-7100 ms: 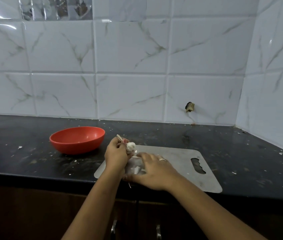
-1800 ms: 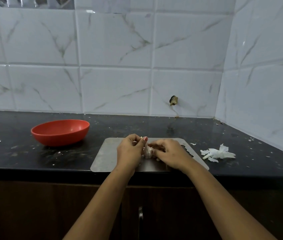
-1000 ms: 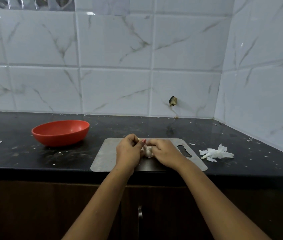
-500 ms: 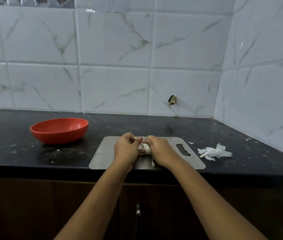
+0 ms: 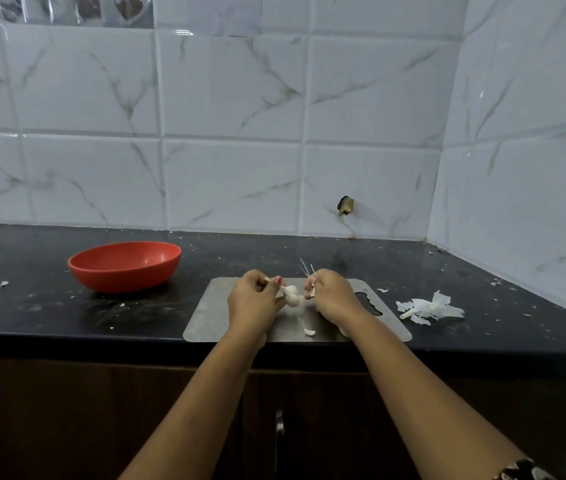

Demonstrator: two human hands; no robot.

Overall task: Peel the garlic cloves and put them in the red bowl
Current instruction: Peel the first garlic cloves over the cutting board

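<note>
Glossy marble-look tiles (image 5: 229, 98) back a dark, polished, speckled worktop (image 5: 32, 306). The board (image 5: 205, 323) is brushed metal, the red bowl (image 5: 124, 266) smooth plastic, the peels (image 5: 428, 308) papery.

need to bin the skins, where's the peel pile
Head view: the peel pile lies on the black counter at right, just beyond the handle end of the steel board.

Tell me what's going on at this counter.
A person is peeling a garlic bulb above the steel cutting board. The left hand holds it; the right hand pinches a bit of skin beside it. A loose piece lies on the board, peeled skins sit to its right, and the red bowl shows no cloves yet.
</note>
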